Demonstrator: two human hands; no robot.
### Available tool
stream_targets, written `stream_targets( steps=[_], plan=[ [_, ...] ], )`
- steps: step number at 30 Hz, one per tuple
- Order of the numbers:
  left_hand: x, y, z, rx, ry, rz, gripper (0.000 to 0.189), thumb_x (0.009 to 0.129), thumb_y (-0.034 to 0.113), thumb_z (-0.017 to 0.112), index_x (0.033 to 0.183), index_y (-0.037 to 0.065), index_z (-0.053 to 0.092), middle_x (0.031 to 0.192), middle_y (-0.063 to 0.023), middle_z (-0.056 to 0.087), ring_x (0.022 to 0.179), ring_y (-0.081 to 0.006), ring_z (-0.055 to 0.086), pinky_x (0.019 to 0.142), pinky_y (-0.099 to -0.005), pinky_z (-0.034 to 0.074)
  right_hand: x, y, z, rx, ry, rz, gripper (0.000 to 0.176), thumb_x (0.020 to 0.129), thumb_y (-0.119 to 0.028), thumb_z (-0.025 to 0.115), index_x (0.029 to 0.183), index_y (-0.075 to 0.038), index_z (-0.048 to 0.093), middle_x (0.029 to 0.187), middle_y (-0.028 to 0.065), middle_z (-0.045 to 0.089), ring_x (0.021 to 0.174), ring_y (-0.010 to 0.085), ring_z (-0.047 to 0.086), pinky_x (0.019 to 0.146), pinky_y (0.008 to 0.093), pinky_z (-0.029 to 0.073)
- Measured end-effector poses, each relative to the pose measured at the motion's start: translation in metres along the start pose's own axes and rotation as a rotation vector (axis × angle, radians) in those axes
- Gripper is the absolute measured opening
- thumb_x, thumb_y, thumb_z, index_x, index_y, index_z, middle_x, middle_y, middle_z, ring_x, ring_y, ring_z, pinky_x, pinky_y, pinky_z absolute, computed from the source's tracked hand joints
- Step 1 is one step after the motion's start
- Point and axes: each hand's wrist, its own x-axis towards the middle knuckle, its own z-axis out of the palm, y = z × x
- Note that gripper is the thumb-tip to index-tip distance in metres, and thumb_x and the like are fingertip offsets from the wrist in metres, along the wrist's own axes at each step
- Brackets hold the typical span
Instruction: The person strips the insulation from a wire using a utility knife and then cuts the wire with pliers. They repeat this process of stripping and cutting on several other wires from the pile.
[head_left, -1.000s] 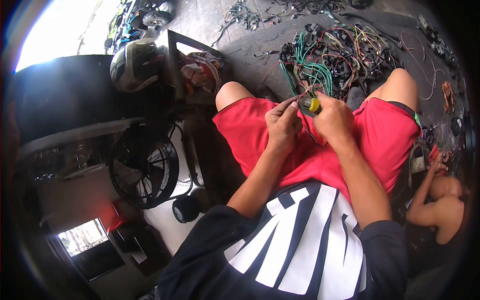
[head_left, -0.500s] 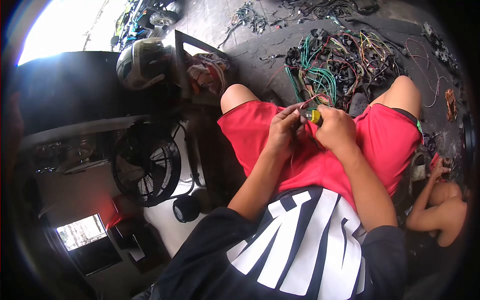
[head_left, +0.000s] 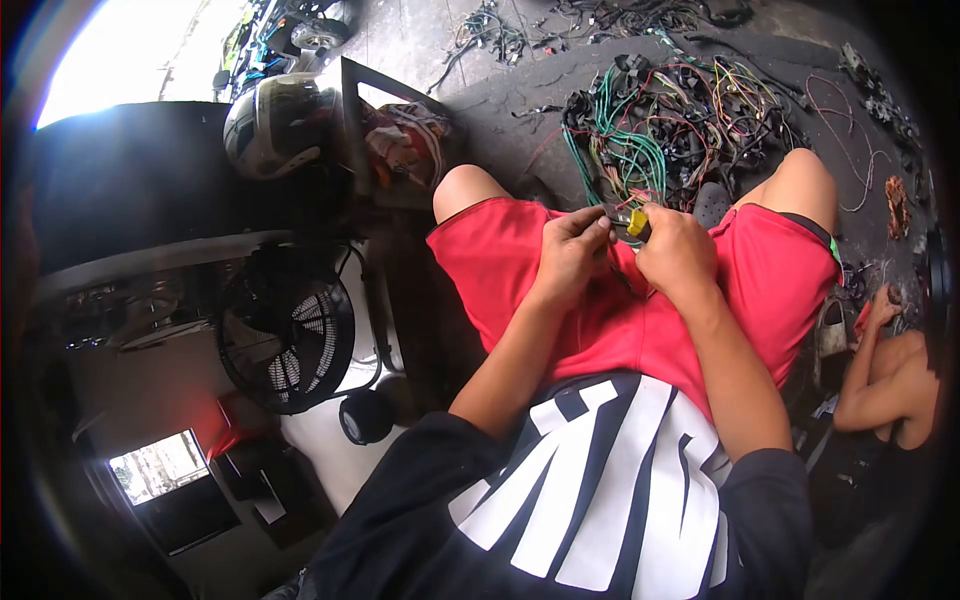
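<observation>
My right hand (head_left: 678, 252) is closed around a yellow-and-black utility knife (head_left: 637, 224) over my lap. The knife points left, toward my other hand. My left hand (head_left: 572, 250) is closed too, thumb against fingers, pinching a thin wire whose pinkish end (head_left: 626, 206) shows near the knife; the rest of it is mostly hidden by the fingers. The two hands are close together but apart. Just beyond them on the floor lies a tangled heap of wiring harness (head_left: 690, 130), with a bundle of green wires (head_left: 630, 150) on its left side.
A helmet (head_left: 275, 125) and a crumpled cloth (head_left: 405, 140) are by a dark frame at left. A black fan (head_left: 287, 335) stands nearer me. More wires (head_left: 490, 35) lie on the far floor. Another person (head_left: 890, 385) sits low at right, one arm raised.
My hands stay close together while the knife has turned slightly and its tip sits nearer the left fingers. The view has shifted slightly. The other person's head has moved out of sight.
</observation>
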Motion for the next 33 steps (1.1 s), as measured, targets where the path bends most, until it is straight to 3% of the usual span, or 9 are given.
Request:
stream_targets(
  steps=[5, 8, 14, 17, 20, 23, 29, 33],
  plan=[
    [0.001, 0.000, -0.004, -0.156, -0.047, -0.091, 0.015, 0.093, 0.017, 0.050, 0.092, 0.003, 0.055, 0.057, 0.0021, 0.041, 0.042, -0.0046, 0.030, 0.039, -0.0204, 0.024, 0.001, -0.002, -0.001, -0.001, -0.010, 0.031, 0.013, 0.076, -0.010, 0.051, 0.083, -0.005, 0.060, 0.082, 0.0219, 0.064, 0.080, 0.0413, 0.061, 0.072, 0.0501, 0.048],
    [0.003, -0.004, -0.005, -0.151, -0.111, -0.063, 0.014, 0.093, 0.015, 0.050, 0.095, 0.003, 0.055, 0.058, 0.0018, 0.042, 0.042, -0.0051, 0.030, 0.039, -0.0203, 0.024, 0.001, -0.002, -0.002, -0.006, -0.010, 0.048, 0.013, 0.076, -0.010, 0.051, 0.083, -0.005, 0.060, 0.083, 0.0216, 0.064, 0.081, 0.0410, 0.061, 0.072, 0.0497, 0.048],
    [-0.001, 0.011, 0.006, -0.010, -0.050, -0.110, 0.013, 0.091, 0.011, 0.051, 0.094, 0.002, 0.059, 0.058, 0.0034, 0.043, 0.044, -0.0040, 0.032, 0.040, -0.0199, 0.025, 0.001, -0.003, -0.006, -0.040, 0.043, -0.035, 0.012, 0.076, -0.009, 0.049, 0.082, -0.005, 0.060, 0.084, 0.0192, 0.064, 0.079, 0.0400, 0.062, 0.071, 0.0496, 0.048],
    [0.006, 0.000, -0.008, -0.064, -0.129, -0.079, 0.012, 0.089, 0.010, 0.052, 0.091, 0.001, 0.060, 0.060, 0.0041, 0.044, 0.045, -0.0035, 0.034, 0.040, -0.0192, 0.025, 0.001, -0.001, -0.003, -0.042, 0.067, -0.037, 0.012, 0.076, -0.009, 0.049, 0.081, -0.006, 0.059, 0.084, 0.0185, 0.064, 0.079, 0.0397, 0.062, 0.071, 0.0497, 0.048],
    [0.006, -0.004, -0.002, 0.077, -0.024, 0.064, 0.017, 0.088, 0.006, 0.047, 0.095, 0.000, 0.062, 0.063, 0.0051, 0.048, 0.048, -0.0021, 0.036, 0.042, -0.0191, 0.027, 0.003, 0.003, 0.003, -0.036, 0.050, 0.008, 0.012, 0.076, -0.010, 0.050, 0.082, -0.006, 0.059, 0.084, 0.0183, 0.064, 0.080, 0.0397, 0.062, 0.071, 0.0498, 0.048],
    [0.008, -0.007, 0.003, -0.028, 0.016, 0.115, 0.019, 0.087, 0.007, 0.047, 0.093, 0.000, 0.062, 0.063, 0.0056, 0.047, 0.045, -0.0020, 0.034, 0.040, -0.0194, 0.025, 0.002, -0.004, 0.001, -0.022, 0.033, 0.027, 0.013, 0.077, -0.010, 0.050, 0.084, -0.006, 0.059, 0.084, 0.0183, 0.064, 0.081, 0.0402, 0.062, 0.071, 0.0498, 0.048],
    [0.007, 0.000, 0.001, -0.138, -0.050, -0.123, 0.025, 0.087, 0.009, 0.046, 0.108, -0.001, 0.056, 0.058, 0.0069, 0.035, 0.041, -0.0034, 0.027, 0.037, -0.0198, 0.022, 0.003, -0.010, -0.004, -0.030, -0.022, 0.076, 0.013, 0.076, -0.010, 0.051, 0.084, -0.007, 0.061, 0.084, 0.0199, 0.064, 0.081, 0.0409, 0.062, 0.071, 0.0507, 0.048],
    [-0.002, 0.005, 0.000, -0.232, -0.095, -0.103, 0.029, 0.089, 0.011, 0.046, 0.114, 0.000, 0.054, 0.057, 0.0067, 0.032, 0.041, -0.0035, 0.027, 0.037, -0.0203, 0.021, 0.015, 0.008, -0.012, 0.041, 0.134, 0.140, 0.019, 0.074, -0.009, 0.050, 0.087, -0.008, 0.063, 0.078, 0.0215, 0.063, 0.077, 0.0414, 0.061, 0.067, 0.0508, 0.048]
  ],
)
